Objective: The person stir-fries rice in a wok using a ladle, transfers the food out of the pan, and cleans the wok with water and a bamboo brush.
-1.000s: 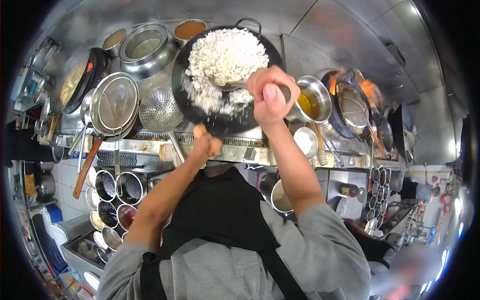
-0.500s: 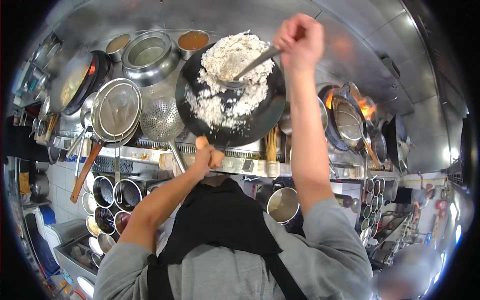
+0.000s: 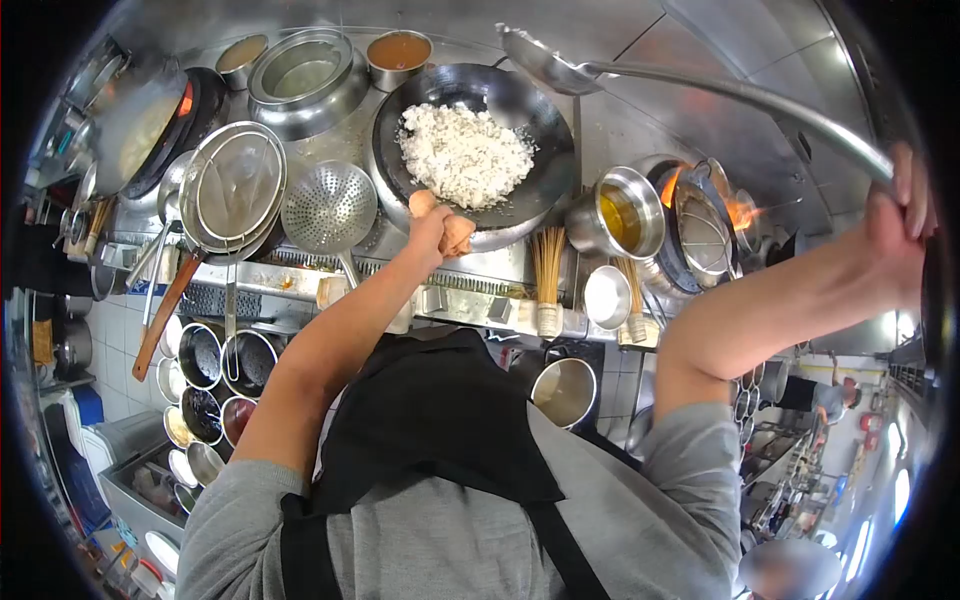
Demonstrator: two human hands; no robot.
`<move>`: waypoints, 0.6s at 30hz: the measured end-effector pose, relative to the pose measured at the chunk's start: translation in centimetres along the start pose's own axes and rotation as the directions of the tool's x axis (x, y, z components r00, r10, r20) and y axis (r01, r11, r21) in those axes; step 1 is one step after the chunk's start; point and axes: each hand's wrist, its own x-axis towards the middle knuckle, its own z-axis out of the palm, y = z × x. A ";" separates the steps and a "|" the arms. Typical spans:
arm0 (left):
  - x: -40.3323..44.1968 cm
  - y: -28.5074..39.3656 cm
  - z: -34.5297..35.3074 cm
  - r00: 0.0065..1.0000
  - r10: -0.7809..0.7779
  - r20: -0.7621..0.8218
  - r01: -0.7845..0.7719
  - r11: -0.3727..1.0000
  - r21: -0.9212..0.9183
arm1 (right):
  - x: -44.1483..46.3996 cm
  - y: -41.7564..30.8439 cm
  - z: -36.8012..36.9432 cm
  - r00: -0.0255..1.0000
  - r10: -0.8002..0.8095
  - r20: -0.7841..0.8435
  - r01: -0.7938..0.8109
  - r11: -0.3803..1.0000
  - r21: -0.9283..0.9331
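Note:
A black wok (image 3: pixel 550 150) sits on the range in front of me with white rice (image 3: pixel 465 155) in its middle. My left hand (image 3: pixel 430 232) is closed round the near edge of the wok through a folded tan cloth (image 3: pixel 458 236). Far to the right, my right hand (image 3: pixel 905 195) grips the end of a long-handled metal ladle (image 3: pixel 740 88). The ladle's bowl is raised above and beyond the wok's far right rim, apart from it. Some white grains cling to the tip of the bowl.
A perforated skimmer (image 3: pixel 328 205) and a mesh strainer (image 3: pixel 235 185) lie left of the wok. To the right are a pot of yellow oil (image 3: pixel 622 215), bamboo brushes (image 3: pixel 547 285) and a burner flame (image 3: pixel 742 212). A steaming wok (image 3: pixel 150 140) stands at far left.
My right hand swung outward to the right, lifting the ladle out of the rice. The rice now lies in one heap mid-wok, and the oil pot has come into view.

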 end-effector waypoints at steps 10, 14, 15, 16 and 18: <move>0.3 0.7 0.5 0.999 -0.029 -0.045 0.028 0.999 -0.016 | -13.0 20.7 -1.3 0.784 0.418 -0.459 -0.412 0.903 0.119; -3.0 1.0 1.7 0.993 0.064 -0.100 -0.067 0.997 -0.032 | -10.6 13.4 1.3 0.946 0.279 -0.167 -0.256 0.955 0.148; -2.5 0.8 1.5 0.991 0.093 -0.101 -0.096 0.995 -0.028 | -12.3 14.3 1.9 0.964 0.215 -0.155 -0.192 0.970 0.149; -2.0 0.5 1.4 0.991 0.095 -0.097 -0.098 0.995 -0.027 | -15.2 17.4 3.3 0.932 0.188 -0.311 -0.168 0.982 0.089; -1.0 0.2 0.9 0.991 0.099 -0.084 -0.098 0.995 0.019 | -22.4 25.1 2.7 0.914 0.383 -0.136 -0.372 0.923 0.103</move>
